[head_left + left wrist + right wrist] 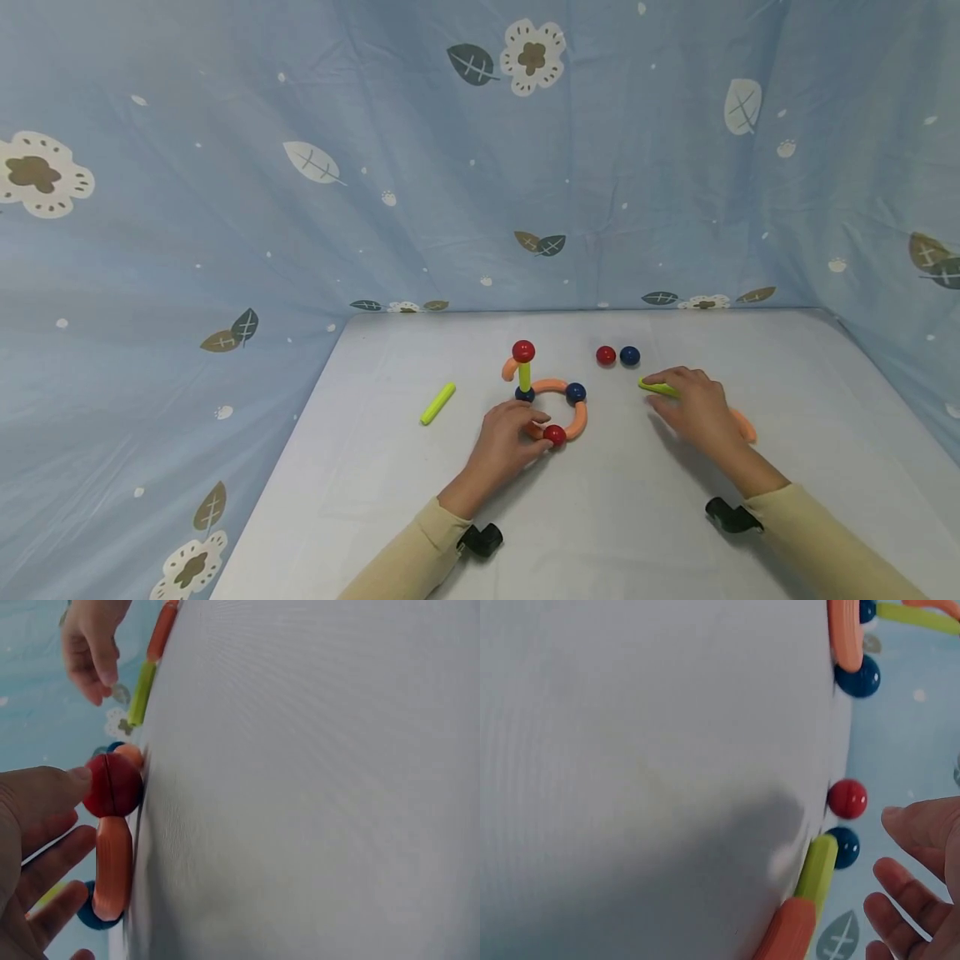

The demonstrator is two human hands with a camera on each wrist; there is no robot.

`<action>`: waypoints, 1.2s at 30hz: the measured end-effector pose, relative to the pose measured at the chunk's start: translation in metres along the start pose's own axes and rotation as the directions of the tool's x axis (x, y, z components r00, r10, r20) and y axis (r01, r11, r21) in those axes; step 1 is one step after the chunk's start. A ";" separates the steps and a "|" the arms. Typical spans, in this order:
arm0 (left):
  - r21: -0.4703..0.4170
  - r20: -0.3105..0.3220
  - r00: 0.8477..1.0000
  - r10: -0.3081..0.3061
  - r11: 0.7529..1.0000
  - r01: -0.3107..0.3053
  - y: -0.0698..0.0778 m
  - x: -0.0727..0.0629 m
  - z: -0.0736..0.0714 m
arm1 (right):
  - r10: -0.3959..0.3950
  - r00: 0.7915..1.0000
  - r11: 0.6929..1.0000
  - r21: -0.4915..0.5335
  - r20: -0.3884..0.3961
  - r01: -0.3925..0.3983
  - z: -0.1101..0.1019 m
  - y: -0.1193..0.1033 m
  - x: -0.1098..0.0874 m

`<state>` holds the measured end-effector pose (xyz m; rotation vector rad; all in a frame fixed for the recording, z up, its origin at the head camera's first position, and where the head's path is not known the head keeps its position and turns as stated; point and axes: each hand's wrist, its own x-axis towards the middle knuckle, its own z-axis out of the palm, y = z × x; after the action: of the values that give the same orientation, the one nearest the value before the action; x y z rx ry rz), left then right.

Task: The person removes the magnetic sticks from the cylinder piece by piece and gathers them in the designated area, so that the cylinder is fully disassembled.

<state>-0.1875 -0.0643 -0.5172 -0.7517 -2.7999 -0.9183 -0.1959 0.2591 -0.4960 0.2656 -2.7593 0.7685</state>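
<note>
While my left hand rests at the near side of the ring, its thumb tip lies on the near red ball and the index finger comes round the far side, so I have that ball in what looks like a light pinch; how hard I press, I cannot tell. I judge the hold is there to steady the ring on the white table. My other fingers spread beside the orange curve that meets the ball.

The ring lies flat, which seems to make it serve as a base: from its blue corner ball a green post stands upright, with a top red ball on its end. A short orange arm sits close to that ball, perhaps hanging from it; the join is not clear.

My right hand hovers by a green stick, fingers parted and pinching nothing, a gap between them and the stick. Against the stick's end lies a spare orange curve, lined up as if joined. A loose red ball and a loose blue ball sit side by side farther back, and a spare green stick lies left of the ring, probably to keep both out of my way.
</note>
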 end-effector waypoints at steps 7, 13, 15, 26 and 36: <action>-0.057 -0.045 0.999 -0.018 0.998 0.016 -0.008 -0.004 -0.009 | -0.058 0.998 0.998 0.010 0.000 0.058 0.005 -0.013 -0.003; -0.104 -0.119 0.992 -0.040 0.994 0.027 -0.017 -0.009 -0.018 | -0.103 0.995 0.994 0.023 0.013 0.102 0.010 -0.026 -0.004; -0.102 -0.138 0.989 -0.054 0.994 0.040 -0.020 -0.010 -0.020 | -0.105 0.994 0.994 0.027 0.028 0.104 0.012 -0.030 -0.004; -0.117 -0.203 0.965 -0.168 0.982 0.147 -0.033 -0.006 -0.035 | -0.090 0.989 0.995 0.060 0.116 0.083 0.018 -0.060 0.003; -0.100 -0.277 0.950 -0.146 0.987 0.123 -0.036 0.001 -0.040 | -0.132 0.987 0.987 0.103 0.090 0.123 0.026 -0.083 0.011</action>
<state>-0.2080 -0.1122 -0.5035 -0.4011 -2.5977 -1.0741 -0.1916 0.1740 -0.4739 0.5063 -2.7646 0.8793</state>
